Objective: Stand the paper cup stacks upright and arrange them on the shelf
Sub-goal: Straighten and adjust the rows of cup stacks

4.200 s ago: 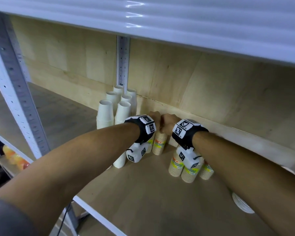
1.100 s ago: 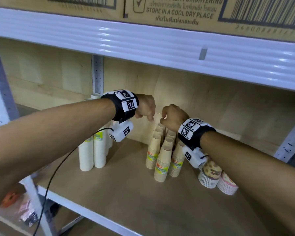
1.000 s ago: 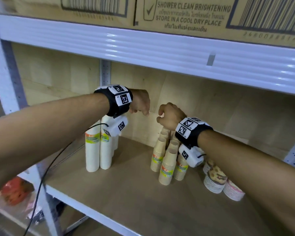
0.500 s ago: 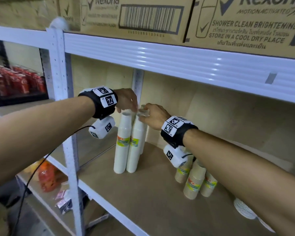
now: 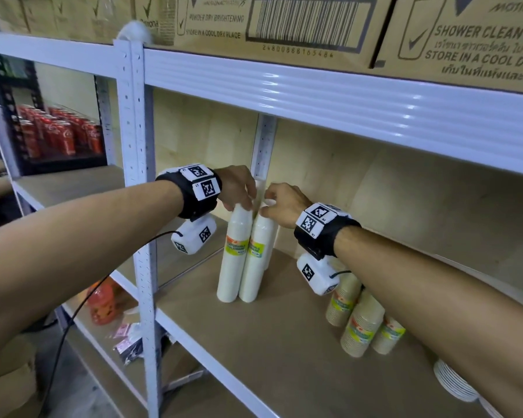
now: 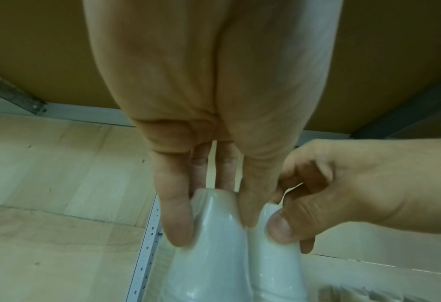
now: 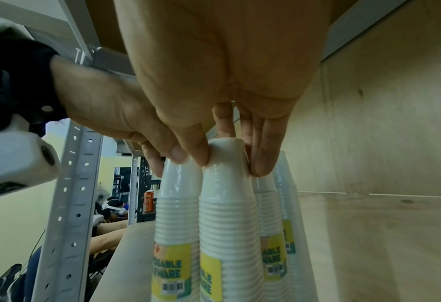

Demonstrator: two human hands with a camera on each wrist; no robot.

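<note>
Nearest you, brown cup stacks (image 5: 361, 324) stand upright under your right forearm. Further in, your left hand (image 5: 237, 188) pinches the top of the left white cup stack (image 5: 234, 260); your right hand (image 5: 281, 203) pinches the right white cup stack (image 5: 258, 257) touching it. Both stand upright on the shelf (image 5: 278, 351), by the rear post (image 5: 264, 146).

White cup stacks (image 5: 239, 254) with yellow and green labels are gripped by the left hand (image 5: 237, 188) and right hand (image 5: 281, 203). Black wristbands (image 5: 194, 191) bear black-and-white square codes. Below the right hand, tan cup stacks (image 5: 361, 324) carry yellow, green and orange labels. Red cans (image 5: 58, 134) are seen far left of the hands.
</note>
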